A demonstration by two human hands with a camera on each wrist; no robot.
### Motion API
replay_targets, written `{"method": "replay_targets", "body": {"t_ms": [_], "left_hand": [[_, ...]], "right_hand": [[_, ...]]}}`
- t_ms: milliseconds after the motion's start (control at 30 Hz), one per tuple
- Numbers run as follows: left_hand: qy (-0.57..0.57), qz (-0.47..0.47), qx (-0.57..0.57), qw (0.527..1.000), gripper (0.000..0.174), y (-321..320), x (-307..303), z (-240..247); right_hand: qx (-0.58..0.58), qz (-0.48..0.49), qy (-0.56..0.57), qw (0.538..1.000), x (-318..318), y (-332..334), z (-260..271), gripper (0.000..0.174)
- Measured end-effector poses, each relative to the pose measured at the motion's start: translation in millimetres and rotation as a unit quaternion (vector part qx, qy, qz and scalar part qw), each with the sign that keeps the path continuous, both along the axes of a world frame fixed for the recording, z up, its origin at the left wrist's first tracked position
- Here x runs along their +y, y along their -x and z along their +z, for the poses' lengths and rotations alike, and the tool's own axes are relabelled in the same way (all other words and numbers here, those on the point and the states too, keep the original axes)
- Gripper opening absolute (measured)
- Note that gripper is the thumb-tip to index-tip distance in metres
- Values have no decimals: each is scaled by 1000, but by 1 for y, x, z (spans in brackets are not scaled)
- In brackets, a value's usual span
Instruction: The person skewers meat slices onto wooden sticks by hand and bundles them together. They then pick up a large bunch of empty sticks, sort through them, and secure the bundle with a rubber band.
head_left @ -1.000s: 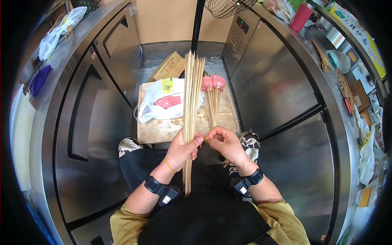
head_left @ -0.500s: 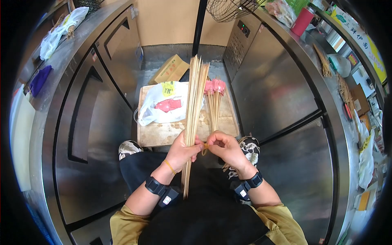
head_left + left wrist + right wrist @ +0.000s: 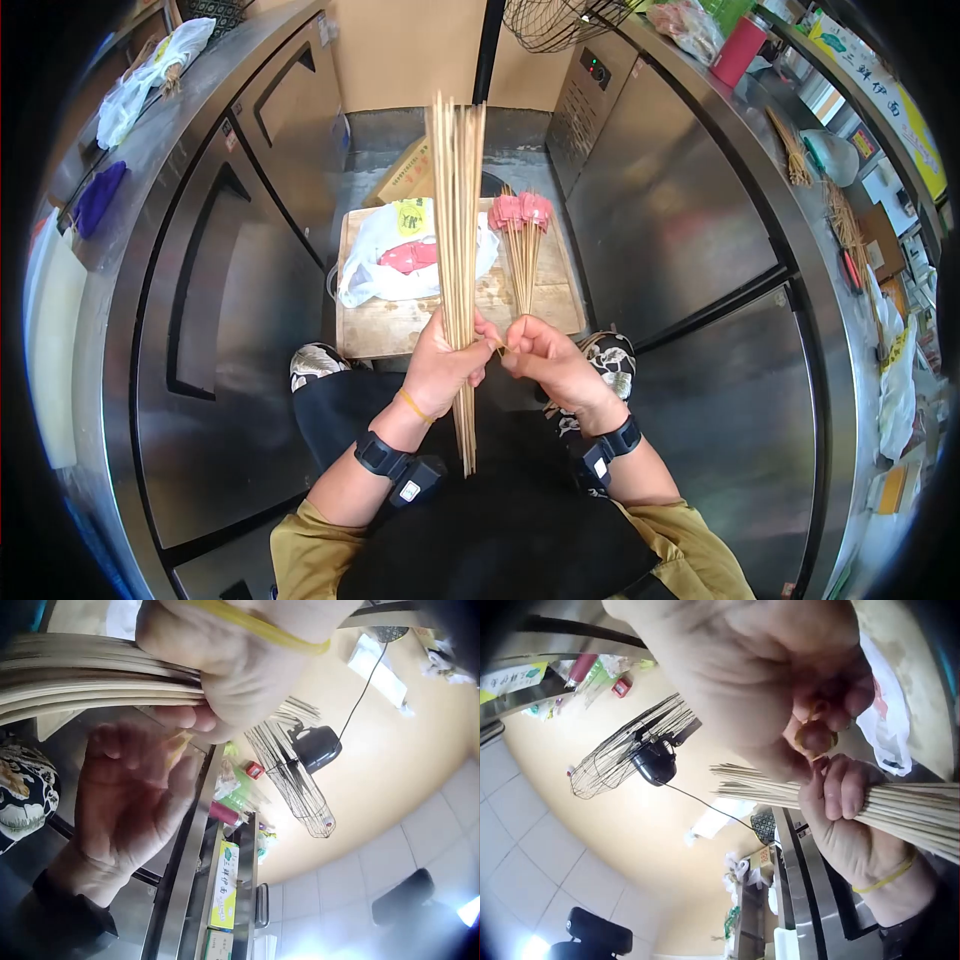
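Observation:
A long bundle of thin bamboo skewers stands nearly upright in the head view, and my left hand grips it around the lower part. Beside it, my right hand pinches a yellow rubber band, which loops about its fingers in the right wrist view. The band reaches to the left hand's fingertips. Another yellow band circles my left wrist. Beyond the hands, skewers with pink pieces lie fanned on a wooden board, next to a white plastic bag with more pink pieces.
Steel cabinets flank me, left and right. A cardboard box lies behind the board, and a wire fan stands at the back. The right counter holds a red bottle and loose skewers.
The skewer bundle has swung from leaning right to leaning slightly left at its top, and has risen a little. The rubber band's hanging loop no longer shows below the fingers.

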State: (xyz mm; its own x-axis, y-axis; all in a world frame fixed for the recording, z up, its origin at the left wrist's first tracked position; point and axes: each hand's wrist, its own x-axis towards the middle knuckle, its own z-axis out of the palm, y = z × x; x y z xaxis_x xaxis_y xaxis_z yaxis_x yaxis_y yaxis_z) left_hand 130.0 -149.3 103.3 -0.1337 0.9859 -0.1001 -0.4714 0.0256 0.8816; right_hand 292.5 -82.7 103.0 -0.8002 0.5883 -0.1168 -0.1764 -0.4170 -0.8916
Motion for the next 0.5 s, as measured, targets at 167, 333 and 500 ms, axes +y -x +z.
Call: {"method": "replay_targets", "body": {"t_ms": [167, 333, 500], "left_hand": [[-7, -7, -20, 1000, 26, 2, -4, 3], [1, -87, -50, 995, 26, 2, -9, 6], [-7, -122, -6, 992, 27, -4, -13, 7]], "right_hand": [[-101, 40, -65, 992, 4, -8, 5, 8], [118, -8, 95, 988, 10, -8, 3, 13], [321, -55, 271, 906, 17, -2, 4, 18]]}}
